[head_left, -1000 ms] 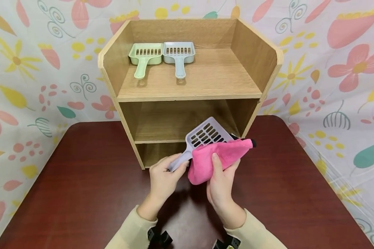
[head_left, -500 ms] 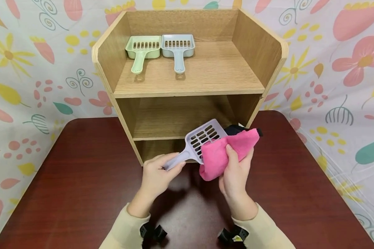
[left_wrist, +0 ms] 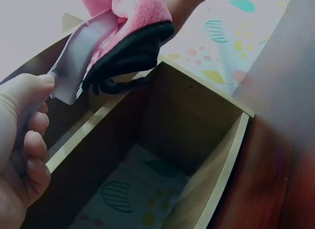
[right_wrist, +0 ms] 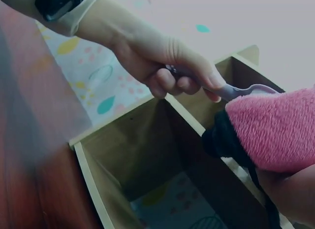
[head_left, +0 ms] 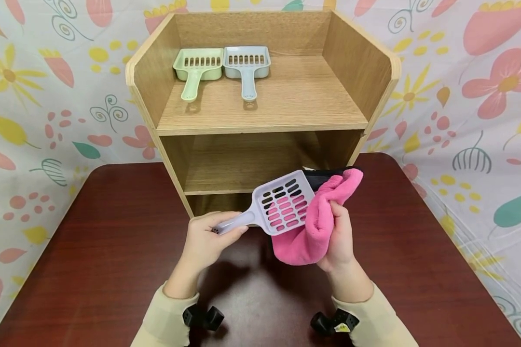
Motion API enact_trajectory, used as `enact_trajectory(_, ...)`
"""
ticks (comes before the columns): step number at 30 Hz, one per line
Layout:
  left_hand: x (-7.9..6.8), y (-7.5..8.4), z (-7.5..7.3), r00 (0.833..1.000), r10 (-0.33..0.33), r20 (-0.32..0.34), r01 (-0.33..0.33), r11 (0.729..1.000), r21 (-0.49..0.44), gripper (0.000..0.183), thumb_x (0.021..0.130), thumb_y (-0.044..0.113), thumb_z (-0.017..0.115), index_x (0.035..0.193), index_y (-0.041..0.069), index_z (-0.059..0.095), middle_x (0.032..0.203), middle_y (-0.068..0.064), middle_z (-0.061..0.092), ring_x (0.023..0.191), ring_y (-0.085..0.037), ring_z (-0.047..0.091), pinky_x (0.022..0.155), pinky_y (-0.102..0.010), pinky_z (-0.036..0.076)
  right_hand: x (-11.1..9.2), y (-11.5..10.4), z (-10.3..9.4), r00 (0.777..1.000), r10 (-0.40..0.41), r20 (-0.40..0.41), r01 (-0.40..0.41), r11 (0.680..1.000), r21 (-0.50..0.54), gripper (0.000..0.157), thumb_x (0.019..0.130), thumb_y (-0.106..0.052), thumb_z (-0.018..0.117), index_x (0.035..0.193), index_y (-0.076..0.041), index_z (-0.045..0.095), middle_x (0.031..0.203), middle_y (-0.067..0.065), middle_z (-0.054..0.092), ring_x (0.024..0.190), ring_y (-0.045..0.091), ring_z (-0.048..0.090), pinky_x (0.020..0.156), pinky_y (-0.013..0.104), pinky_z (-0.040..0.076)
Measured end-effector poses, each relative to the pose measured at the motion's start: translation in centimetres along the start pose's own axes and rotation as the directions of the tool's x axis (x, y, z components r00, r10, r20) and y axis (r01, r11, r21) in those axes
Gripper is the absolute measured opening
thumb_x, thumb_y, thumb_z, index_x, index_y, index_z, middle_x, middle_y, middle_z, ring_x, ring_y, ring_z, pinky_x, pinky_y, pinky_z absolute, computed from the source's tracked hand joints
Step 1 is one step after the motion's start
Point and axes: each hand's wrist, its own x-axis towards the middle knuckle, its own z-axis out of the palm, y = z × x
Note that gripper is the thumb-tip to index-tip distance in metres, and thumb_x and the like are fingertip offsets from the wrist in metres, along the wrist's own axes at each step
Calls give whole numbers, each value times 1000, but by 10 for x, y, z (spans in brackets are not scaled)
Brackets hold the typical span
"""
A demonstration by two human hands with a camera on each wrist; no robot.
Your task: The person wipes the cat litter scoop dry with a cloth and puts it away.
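My left hand (head_left: pixel 206 241) holds a lilac slotted litter scoop (head_left: pixel 254 214) by its handle, thumb on top. The scoop head is tilted up to the right, in front of the wooden shelf. In my right hand (head_left: pixel 340 241) is a fluffy pink cloth (head_left: pixel 319 231) with black edging, bunched up and gripped at its right side. The cloth lies against the scoop's right edge and shows pink through the slots from behind. In the left wrist view the scoop (left_wrist: pixel 81 61) meets the cloth's folds; in the right wrist view the cloth (right_wrist: pixel 275 130) hides most of the scoop head.
A wooden shelf unit (head_left: pixel 304 106) stands at the back of the dark red table (head_left: pixel 113 270). On its top board, a green slotted scoop (head_left: pixel 192 86) and a blue slotted scoop (head_left: pixel 248 84) sit side by side at the left. Flower-patterned fabric (head_left: pixel 495 193) surrounds the table.
The scoop has shifted left and turned its slotted face more upward. The cloth has gone from covering the head's lower front to bunching at its right edge and behind it.
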Motion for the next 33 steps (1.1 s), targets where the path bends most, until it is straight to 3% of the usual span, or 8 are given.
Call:
enact_trajectory(7,3,1,-11,998,46,36,-49,997,65,23,65,-1,82,87,2,75,76,-8,72,64,-8,61,57,-15,47,3,-1,-1,994,35,-104,-44,995,-87,22,100,-19,34,121,-19,39,113,-8,45,106,6,45,87,15,43)
enact_trajectory(13,6,6,-25,996,24,81,-34,992,122,22,66,4,83,87,5,76,76,-5,72,65,-8,61,58,-15,47,3,-7,0,966,-132,-221,41,927,-372,21,96,-6,46,113,-14,54,110,-2,58,103,12,57,88,20,49)
enact_trajectory(16,6,8,-28,991,-6,132,-12,990,139,20,68,7,82,87,6,76,77,-4,72,65,-7,61,58,-15,47,-2,-13,-4,970,-224,-92,108,739,-665,24,91,0,55,111,-12,59,104,-8,63,94,7,60,81,16,48)
enact_trajectory(19,5,8,-28,983,-5,182,-22,989,148,19,69,9,82,87,6,76,78,-4,72,66,-7,61,58,-16,47,-5,-18,-7,954,-237,182,258,350,-901,39,83,2,63,118,-14,61,109,-9,64,99,7,56,84,16,42)
enact_trajectory(21,5,7,-26,980,23,197,-54,987,153,19,69,8,82,87,6,76,78,-4,72,65,-8,60,58,-16,47,-5,-21,-7,919,-184,349,370,94,-924,50,78,0,67,124,-16,60,114,-8,63,105,12,51,88,23,40)
enact_trajectory(23,4,6,-24,978,61,200,-93,984,153,20,68,8,82,87,5,75,78,-4,72,65,-9,61,58,-16,47,-3,-23,-4,886,-100,453,447,-79,-891,53,76,-5,68,126,-18,59,115,-3,64,109,19,49,92,33,38)
enact_trajectory(27,3,7,-18,971,96,217,-133,978,163,22,67,8,83,87,4,75,79,-7,73,67,-13,66,61,-17,50,0,-24,2,834,28,551,539,-250,-804,48,75,-12,71,121,-17,59,107,-4,66,105,22,53,91,41,41)
enact_trajectory(33,0,9,-11,966,61,253,-100,984,144,22,67,3,80,88,3,75,81,-8,73,72,-16,68,64,-18,51,3,-24,8,728,139,672,682,-258,-685,44,72,-9,76,115,-17,66,112,-6,68,96,19,59,81,37,48)
